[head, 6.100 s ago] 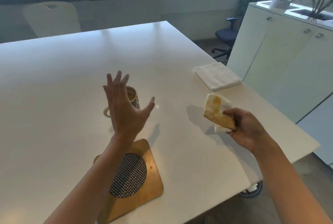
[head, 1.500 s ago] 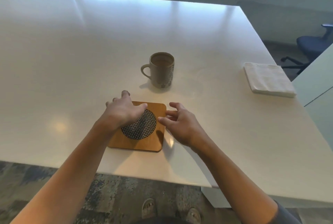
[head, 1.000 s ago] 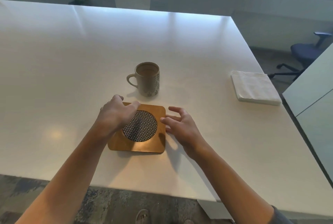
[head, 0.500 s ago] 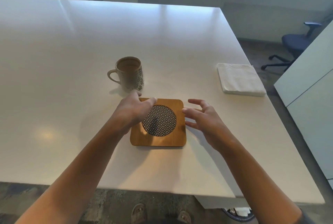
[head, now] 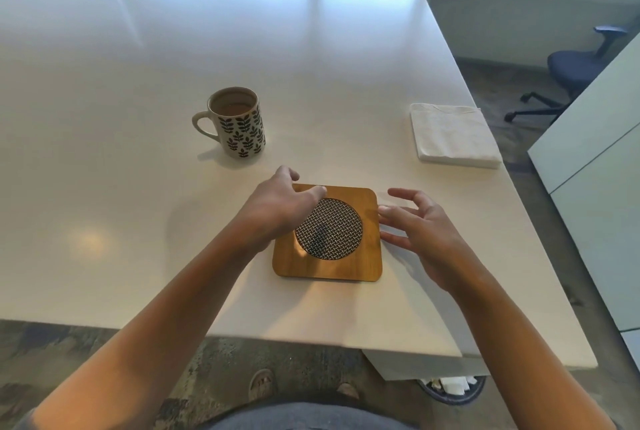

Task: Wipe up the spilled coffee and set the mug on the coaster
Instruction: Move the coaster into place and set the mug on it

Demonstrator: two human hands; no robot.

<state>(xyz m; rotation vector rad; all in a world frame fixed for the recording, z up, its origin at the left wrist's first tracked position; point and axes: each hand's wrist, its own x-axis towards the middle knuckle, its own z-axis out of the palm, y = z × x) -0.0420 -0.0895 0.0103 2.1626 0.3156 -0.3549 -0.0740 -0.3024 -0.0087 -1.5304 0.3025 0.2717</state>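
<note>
mug upright, handle toward desk's left edge | left hand loosely curled over coaster's far-left corner, hiding it; grip unclear | right hand spread, empty, at coaster's right edge

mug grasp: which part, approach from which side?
Take the mug by its handle, coming in from the left with the left hand. The handle points left, away from the coaster, and the mug stands upright with coffee inside, so a level side grip seems safest. The right hand would have to wrap the body instead.
</note>
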